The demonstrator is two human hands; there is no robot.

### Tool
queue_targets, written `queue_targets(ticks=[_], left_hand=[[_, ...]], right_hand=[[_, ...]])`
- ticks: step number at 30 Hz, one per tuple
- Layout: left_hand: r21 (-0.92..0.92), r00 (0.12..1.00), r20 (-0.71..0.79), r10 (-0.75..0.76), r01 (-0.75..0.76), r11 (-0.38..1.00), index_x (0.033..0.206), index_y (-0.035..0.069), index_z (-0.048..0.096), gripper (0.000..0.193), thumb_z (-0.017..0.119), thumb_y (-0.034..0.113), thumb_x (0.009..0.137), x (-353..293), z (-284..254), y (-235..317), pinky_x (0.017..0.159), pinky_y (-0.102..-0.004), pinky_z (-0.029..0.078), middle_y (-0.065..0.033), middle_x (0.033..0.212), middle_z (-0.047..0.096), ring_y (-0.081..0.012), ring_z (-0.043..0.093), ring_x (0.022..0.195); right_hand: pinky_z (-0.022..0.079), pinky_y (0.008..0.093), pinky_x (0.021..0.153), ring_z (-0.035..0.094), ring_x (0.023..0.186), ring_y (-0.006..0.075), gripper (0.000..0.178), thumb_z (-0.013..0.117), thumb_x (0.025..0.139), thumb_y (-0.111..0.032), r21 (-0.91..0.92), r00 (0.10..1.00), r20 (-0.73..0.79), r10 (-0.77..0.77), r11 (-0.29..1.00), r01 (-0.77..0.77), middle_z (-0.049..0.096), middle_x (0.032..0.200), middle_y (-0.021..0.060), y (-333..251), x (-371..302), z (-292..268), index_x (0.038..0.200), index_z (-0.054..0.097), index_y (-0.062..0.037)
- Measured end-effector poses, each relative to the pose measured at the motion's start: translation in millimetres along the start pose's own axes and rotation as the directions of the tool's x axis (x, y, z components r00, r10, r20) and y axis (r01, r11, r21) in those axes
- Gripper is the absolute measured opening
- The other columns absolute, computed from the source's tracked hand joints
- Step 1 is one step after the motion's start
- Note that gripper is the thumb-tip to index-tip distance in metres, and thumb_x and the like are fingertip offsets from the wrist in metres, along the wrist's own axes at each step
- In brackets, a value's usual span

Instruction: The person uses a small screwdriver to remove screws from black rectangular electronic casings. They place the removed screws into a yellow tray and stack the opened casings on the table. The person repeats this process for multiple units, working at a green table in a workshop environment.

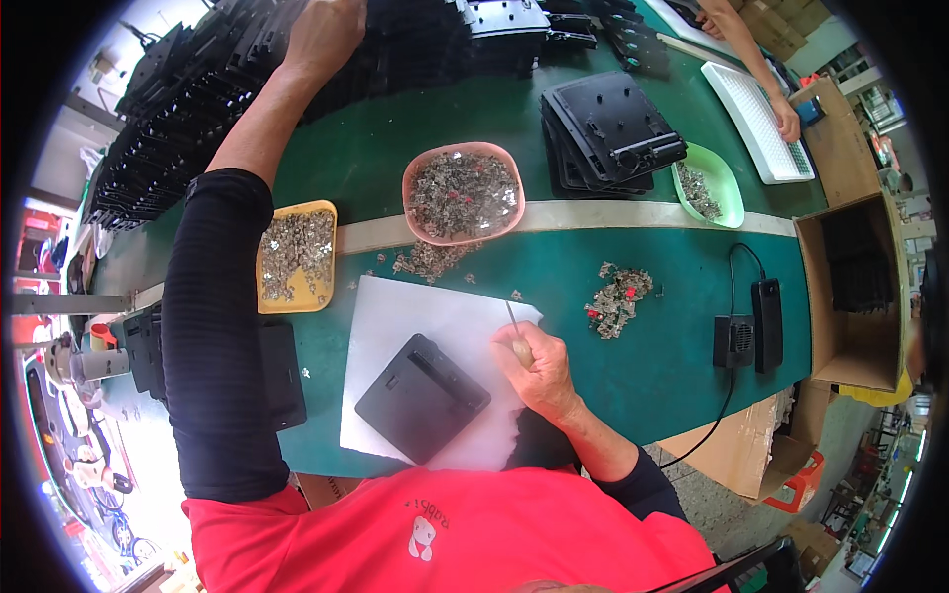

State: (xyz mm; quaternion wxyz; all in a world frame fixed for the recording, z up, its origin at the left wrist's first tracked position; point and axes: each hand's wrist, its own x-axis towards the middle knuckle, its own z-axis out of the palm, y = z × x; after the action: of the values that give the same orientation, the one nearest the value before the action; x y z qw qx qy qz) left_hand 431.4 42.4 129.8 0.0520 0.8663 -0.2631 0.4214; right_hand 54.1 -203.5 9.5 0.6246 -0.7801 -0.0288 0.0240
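My left hand [326,35] reaches far forward to the rows of black plastic parts [259,49] at the upper left; the picture's top edge cuts off its fingers. My right hand [542,371] is closed around the pale handle of a thin-shafted tool [522,346], its metal tip pointing away from me. Just left of that hand, a black plastic housing [420,400] lies at an angle on a white foam sheet [381,316]. Neither hand touches it.
Small metal pieces fill a pink bowl [407,193], a yellow tray [269,304] and a green bowl [733,203]. A loose pile [618,304] lies to the right. Black housings [613,124] are stacked beyond. A corded black device [734,341] sits right; another person's hand [786,121] touches a white tray [741,109].
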Motion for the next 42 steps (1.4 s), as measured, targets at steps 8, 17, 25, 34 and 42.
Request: queue_targets(ticks=[8,17,25,34,42], left_hand=[[-0.016,0.999,0.039,-0.019,0.019,1.000,0.088,-0.005,0.062,0.013,0.054,0.004,0.085,10.8,25.0,-21.6,0.080,-0.0434,0.052,-0.0269,0.086,0.063,-0.0401,0.064,0.088],[-0.092,0.981,-0.017,-0.193,0.191,0.977,0.113,0.001,0.059,0.037,0.066,0.021,0.083,-27.6,-70.7,-6.7,0.086,-0.0488,0.049,-0.0223,0.097,0.063,-0.0398,0.061,0.092],[0.191,0.365,0.837,-0.408,0.504,0.843,0.073,-0.005,0.066,0.014,0.056,0.003,0.079,-151.5,-132.1,-27.5,0.049,-0.0339,0.050,-0.0143,0.056,0.060,-0.0206,0.063,0.049],[0.176,0.470,0.771,-0.430,0.492,0.853,0.088,-0.003,0.069,0.018,0.064,0.007,0.073,-225.2,-129.1,2.2,0.080,-0.0461,0.054,-0.0228,0.095,0.068,-0.0395,0.066,0.092],[0.269,0.575,0.672,-0.467,0.398,0.877,0.088,-0.003,0.067,0.016,0.058,0.003,0.077,-250.4,-121.6,21.4,0.078,-0.0468,0.055,-0.0235,0.100,0.066,-0.0417,0.066,0.092]], right_hand=[[0.045,0.0251,0.054,0.055,0.058,0.0079,0.009,0.067,0.085,-0.009,0.001,1.000,-0.015,0.024,1.000,-0.024,0.061,0.065,0.0034,3.9,-0.8,2.6,0.091,0.065,-0.0025],[0.039,0.0211,0.052,0.047,0.058,0.0024,0.007,0.067,0.086,-0.007,0.013,0.998,-0.066,-0.009,1.000,0.010,0.057,0.066,-0.0029,11.8,-2.8,6.5,0.090,0.065,-0.0022],[0.038,0.0200,0.053,0.045,0.059,0.0016,0.008,0.067,0.088,-0.008,0.022,0.999,-0.052,-0.013,1.000,0.014,0.055,0.067,-0.0052,14.9,-2.1,5.0,0.090,0.064,-0.0017],[0.034,0.0185,0.051,0.043,0.058,0.0001,0.007,0.066,0.088,-0.007,0.022,0.998,-0.059,-0.032,0.999,0.033,0.052,0.067,-0.0071,11.8,0.0,7.9,0.090,0.063,-0.0017],[0.034,0.0189,0.051,0.044,0.058,0.0005,0.006,0.066,0.088,-0.007,0.028,0.995,-0.070,-0.068,0.997,0.070,0.054,0.067,-0.0065,17.6,-1.4,9.5,0.090,0.064,-0.0020]])
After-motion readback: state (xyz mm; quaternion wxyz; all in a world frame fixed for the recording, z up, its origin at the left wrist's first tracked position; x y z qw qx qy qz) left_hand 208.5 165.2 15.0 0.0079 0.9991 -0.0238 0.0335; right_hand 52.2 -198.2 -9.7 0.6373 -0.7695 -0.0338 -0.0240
